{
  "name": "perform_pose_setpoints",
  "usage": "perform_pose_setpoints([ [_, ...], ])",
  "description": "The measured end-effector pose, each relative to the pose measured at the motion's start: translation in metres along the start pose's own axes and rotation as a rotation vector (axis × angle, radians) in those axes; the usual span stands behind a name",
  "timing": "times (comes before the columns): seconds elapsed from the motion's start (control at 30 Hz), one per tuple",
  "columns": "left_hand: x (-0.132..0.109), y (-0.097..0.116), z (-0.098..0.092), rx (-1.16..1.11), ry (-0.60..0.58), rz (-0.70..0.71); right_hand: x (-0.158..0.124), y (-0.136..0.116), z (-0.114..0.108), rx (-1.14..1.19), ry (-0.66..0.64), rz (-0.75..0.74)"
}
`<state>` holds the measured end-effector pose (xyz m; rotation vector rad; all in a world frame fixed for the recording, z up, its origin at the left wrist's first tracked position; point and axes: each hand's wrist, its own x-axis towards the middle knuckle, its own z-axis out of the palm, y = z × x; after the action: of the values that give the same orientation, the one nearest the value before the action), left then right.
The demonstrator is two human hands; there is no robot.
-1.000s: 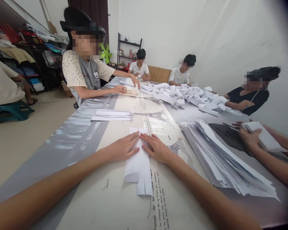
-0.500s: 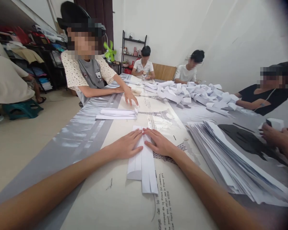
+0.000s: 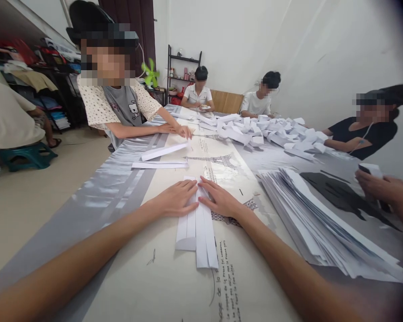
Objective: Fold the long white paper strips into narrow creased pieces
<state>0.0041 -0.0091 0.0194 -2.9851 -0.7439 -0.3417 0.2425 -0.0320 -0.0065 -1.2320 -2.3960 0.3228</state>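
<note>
Two hands are seen: the left hand (image 3: 176,201) and right hand (image 3: 221,201), both laid flat with fingers extended, pressed on one folded paper strip (image 3: 196,232) on the surface (image 3: 121,268); nothing is gripped. One fanned paper stack (image 3: 322,223) lies just right. Two folded strips (image 3: 161,158) lie beyond, one now lifted by a co-worker's hand (image 3: 183,131); earlier both lay flat.

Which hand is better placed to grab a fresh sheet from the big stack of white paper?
Probably the right hand: it presses the folded paper on the side facing the stack of sheets. The left hand would have to cross over it.
</note>
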Motion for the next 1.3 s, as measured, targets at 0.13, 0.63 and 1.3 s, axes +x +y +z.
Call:
perform_pose_setpoints([
  [0.13,-0.001,0.000,0.002,-0.014,0.040,0.007,0.002,-0.001,0.002,-0.036,-0.020,-0.010],
  [0.63,-0.017,-0.030,0.010,0.023,0.001,-0.149,-0.035,-0.069,-0.040,0.050,-0.266,-0.117],
  [1.3,-0.022,-0.035,0.012,-0.021,0.042,-0.147,-0.041,-0.111,-0.021,-0.115,-0.276,-0.325],
])
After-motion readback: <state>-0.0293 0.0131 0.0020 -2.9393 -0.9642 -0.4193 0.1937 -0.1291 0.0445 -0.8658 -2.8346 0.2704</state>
